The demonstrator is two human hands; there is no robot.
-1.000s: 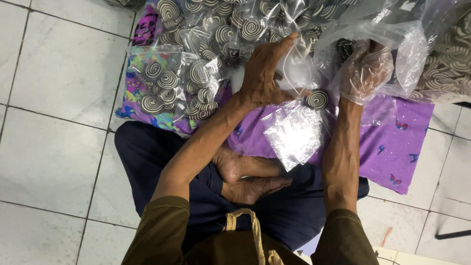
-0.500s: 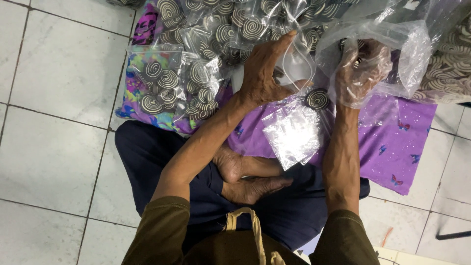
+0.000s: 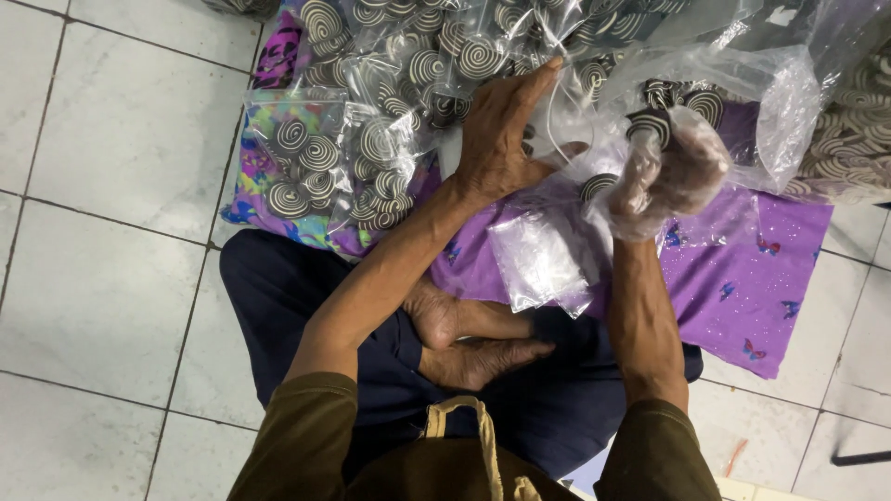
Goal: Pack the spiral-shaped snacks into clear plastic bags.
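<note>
My left hand (image 3: 497,130) grips the mouth of a small clear plastic bag (image 3: 566,130), holding it up over the purple cloth (image 3: 789,269). My right hand (image 3: 668,176), covered by a thin plastic glove, is closed on a black-and-white spiral cookie (image 3: 650,121) right beside that bag's opening. Another spiral cookie (image 3: 594,187) lies just below, between both hands. A stack of empty clear bags (image 3: 538,264) rests on the cloth in front of my crossed legs.
Several filled bags of spiral cookies (image 3: 371,139) are piled at the upper left on a colourful cloth. A large clear bag of loose cookies (image 3: 780,102) sits at the upper right. White floor tiles (image 3: 111,232) surround the cloth.
My gloved right hand has come out of the large bag and moved left and down toward the small bag, carrying a cookie. My left hand has stayed on the small bag.
</note>
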